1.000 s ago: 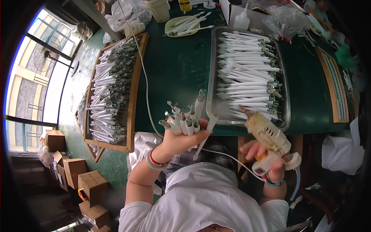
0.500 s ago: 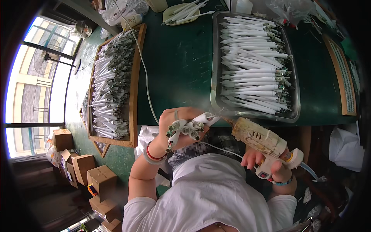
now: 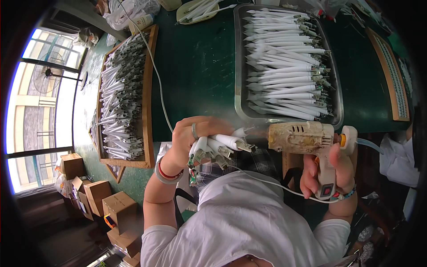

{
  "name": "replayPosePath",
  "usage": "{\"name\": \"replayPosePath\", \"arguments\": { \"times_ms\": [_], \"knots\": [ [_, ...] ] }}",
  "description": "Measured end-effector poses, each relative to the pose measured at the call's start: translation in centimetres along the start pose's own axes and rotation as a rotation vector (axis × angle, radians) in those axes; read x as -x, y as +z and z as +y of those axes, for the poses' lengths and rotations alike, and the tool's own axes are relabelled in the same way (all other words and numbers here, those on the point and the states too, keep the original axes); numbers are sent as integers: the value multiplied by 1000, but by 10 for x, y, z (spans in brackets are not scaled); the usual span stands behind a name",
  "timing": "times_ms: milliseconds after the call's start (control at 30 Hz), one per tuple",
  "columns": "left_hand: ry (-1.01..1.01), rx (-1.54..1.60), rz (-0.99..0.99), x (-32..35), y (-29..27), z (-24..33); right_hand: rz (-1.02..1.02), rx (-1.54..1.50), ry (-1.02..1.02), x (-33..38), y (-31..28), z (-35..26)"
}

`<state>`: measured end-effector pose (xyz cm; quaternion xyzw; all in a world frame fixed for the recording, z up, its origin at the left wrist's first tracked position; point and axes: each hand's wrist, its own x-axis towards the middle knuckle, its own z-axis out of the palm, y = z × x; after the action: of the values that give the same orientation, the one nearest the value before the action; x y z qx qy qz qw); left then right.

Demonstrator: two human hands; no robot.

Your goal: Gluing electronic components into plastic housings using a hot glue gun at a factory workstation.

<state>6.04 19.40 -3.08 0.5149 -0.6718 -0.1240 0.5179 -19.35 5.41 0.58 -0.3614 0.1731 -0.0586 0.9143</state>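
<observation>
My left hand (image 3: 184, 140) is closed round a bundle of white pen-shaped tubes (image 3: 226, 141). Their ends, with small green circuit boards and metal springs, fan out toward me. In my right hand (image 3: 341, 171) is a hot glue gun (image 3: 301, 137), its barrel stained with brown and yellow residue. The gun lies level and points left, its nozzle close to the end of one tube near my left fingertips. Whether nozzle and tube touch is hard to make out. Beyond my hands, a metal tray (image 3: 239, 95) holds many similar white tubes (image 3: 284, 73) lying in rows.
On the left stands a wooden-framed tray (image 3: 149, 75) full of similar tubes. A white cable (image 3: 161, 84) crosses the green table (image 3: 195, 66). Farther back is a yellowish dish (image 3: 183, 17) with more tubes. A wooden rack (image 3: 386, 73) lies far right; cardboard boxes (image 3: 119, 209) stand on the floor.
The glue gun has swung from a slant to level and moved slightly right and up. The bundle in my left hand has turned, and its ends are more spread. The whole view has shifted slightly.
</observation>
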Motion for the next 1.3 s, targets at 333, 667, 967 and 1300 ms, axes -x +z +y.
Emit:
{"name": "replayPosePath", "arguments": {
  "times_ms": [333, 667, 967, 1300],
  "knots": [
    [-176, 139, 3, 2, 1, 3, 153, 194, -99, -3, -14, -7],
    [-364, -162, -266, -88, 13, 10, -329, -175, -516, 38, -70, 0],
    [-11, -220, -380, -132, 59, -16, -48, 128, -601, 48, -69, 5],
    [-588, 385, -164, -104, 33, -5, 21, 261, -622, 5, -45, 8]
  ]
}}
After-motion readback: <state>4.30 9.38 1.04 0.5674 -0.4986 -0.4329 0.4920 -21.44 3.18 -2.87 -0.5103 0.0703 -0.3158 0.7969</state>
